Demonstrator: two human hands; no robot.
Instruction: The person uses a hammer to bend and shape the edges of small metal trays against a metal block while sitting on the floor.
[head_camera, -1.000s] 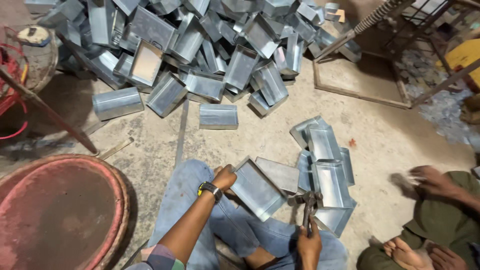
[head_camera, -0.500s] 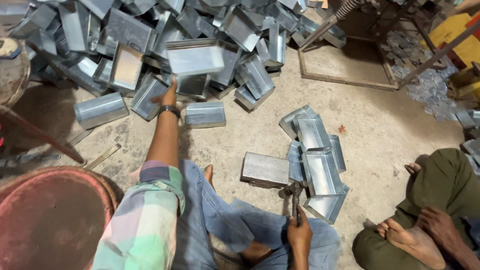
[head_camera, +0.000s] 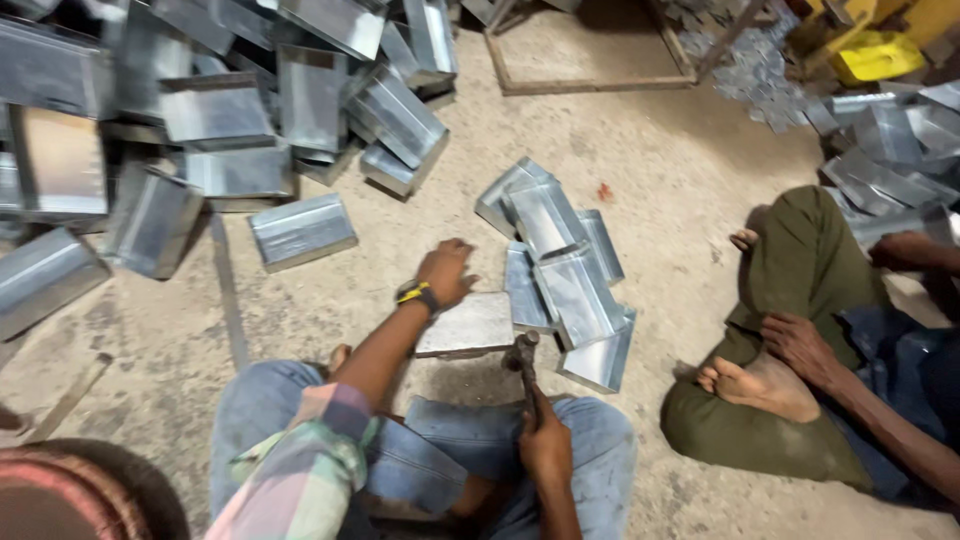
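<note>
Here the left hand (head_camera: 445, 272) rests with fingers curled loosely over the far edge of a flat grey block (head_camera: 466, 324) that lies on the concrete floor (head_camera: 650, 200) just in front of the person's knees; it does not pinch anything that I can see. The right hand (head_camera: 545, 440) has its fingers wrapped tight round the handle of a hammer (head_camera: 523, 358), whose head hangs at the block's near right corner.

The risk, as I judge it, lies in how close head and hand are: a blow that glances off the block's corner could catch the left fingers or the bare foot (head_camera: 338, 357) tucked beside the block. The sheet-metal trays have cut edges, so a careless grab could slice skin.

A small stack of folded metal trays (head_camera: 560, 270) crowds the block's right side, touching it, and leaves little room for a swing. A larger heap of trays (head_camera: 220, 120) fills the floor's far left corner, with one single tray (head_camera: 302, 231) lying apart. At the right edge a seated co-worker's foot (head_camera: 760, 385) and hand (head_camera: 800, 345) sit near the stack.
</note>
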